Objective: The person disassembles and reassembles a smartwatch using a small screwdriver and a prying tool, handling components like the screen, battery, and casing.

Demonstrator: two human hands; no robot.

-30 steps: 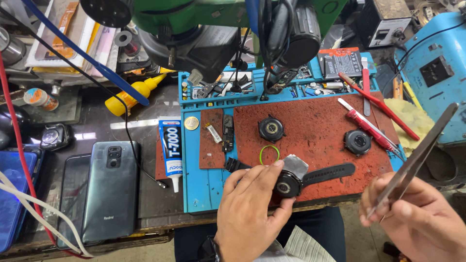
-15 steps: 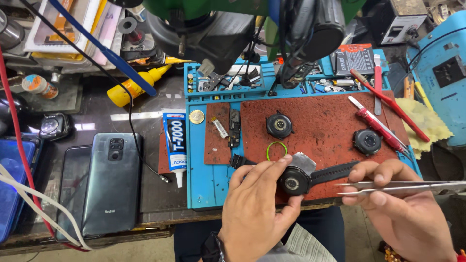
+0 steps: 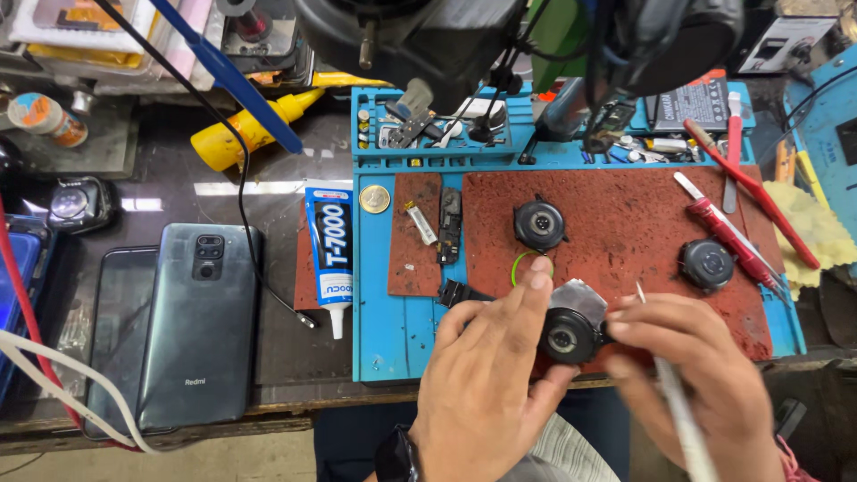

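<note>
Showing the head view: left hand [image 3: 486, 384] pinches a round black smartwatch body [image 3: 567, 332] at the near edge of the red mat [image 3: 625, 192], fingers closed on its rim, strap [image 3: 460, 293] trailing left. Right hand [image 3: 692, 379] holds thin tweezers [image 3: 674, 402] pinched between its fingers, tip just beside the watch. A second earlier the tweezers stood raised off to the right, well apart; they have since swung in to the watch, suggesting fine work on it is beginning. Beyond lie a green ring [image 3: 532, 268] and two black discs [image 3: 539, 224], [image 3: 707, 263]; far left on the surface, a grey phone [image 3: 201, 326].
</note>
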